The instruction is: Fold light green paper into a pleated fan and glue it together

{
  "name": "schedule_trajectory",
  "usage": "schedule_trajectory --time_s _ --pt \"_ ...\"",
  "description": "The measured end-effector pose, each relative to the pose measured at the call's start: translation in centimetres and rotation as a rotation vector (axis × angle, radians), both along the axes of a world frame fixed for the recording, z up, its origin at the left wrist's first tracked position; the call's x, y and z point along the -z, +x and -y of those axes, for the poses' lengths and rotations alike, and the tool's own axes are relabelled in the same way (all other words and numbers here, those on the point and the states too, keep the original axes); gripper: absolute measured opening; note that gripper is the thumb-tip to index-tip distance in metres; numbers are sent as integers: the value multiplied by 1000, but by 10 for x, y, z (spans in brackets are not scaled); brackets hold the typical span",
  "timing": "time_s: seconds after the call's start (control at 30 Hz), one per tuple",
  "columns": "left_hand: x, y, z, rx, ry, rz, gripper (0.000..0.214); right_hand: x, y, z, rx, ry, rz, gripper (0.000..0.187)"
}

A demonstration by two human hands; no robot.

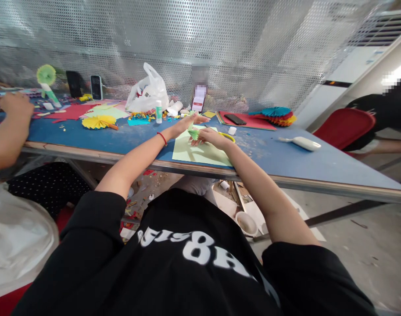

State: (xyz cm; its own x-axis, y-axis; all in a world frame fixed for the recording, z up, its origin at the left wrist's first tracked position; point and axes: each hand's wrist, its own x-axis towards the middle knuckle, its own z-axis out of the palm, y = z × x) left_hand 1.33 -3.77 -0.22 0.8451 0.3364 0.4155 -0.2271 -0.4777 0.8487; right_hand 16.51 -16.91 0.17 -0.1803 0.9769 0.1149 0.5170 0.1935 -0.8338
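A pleated piece of light green paper [193, 133], folded like a small fan, is held between my two hands just above a light green sheet [184, 152]. My left hand [182, 125], with a red cord at the wrist, grips its upper part, fingers pointing right. From the right, my right hand [212, 137] pinches the pleats at their lower edge. Its fingertips are partly hidden behind the folds. Beside my right hand lie yellow-handled scissors [229, 137], partly covered by it, and a small white cap [232, 131].
Behind my hands stand a glue stick [159, 112], a white plastic bag [149, 94] and a propped phone [199, 98]. A yellow paper fan [98, 122] lies left. To the right are a dark phone [235, 119] on coloured sheets, folded paper fans [276, 115] and a white object [304, 143]. A person's hand [18, 105] is far left.
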Motion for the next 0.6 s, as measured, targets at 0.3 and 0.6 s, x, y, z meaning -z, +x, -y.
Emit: schedule_trajectory --time_s 0.3,0.6 --pt "1 -2 0 135 -72 84 62 2 0 0 7 37 8 60" --pt "-8 -5 14 215 -262 127 42 2 -2 4 -24 29 20 43"
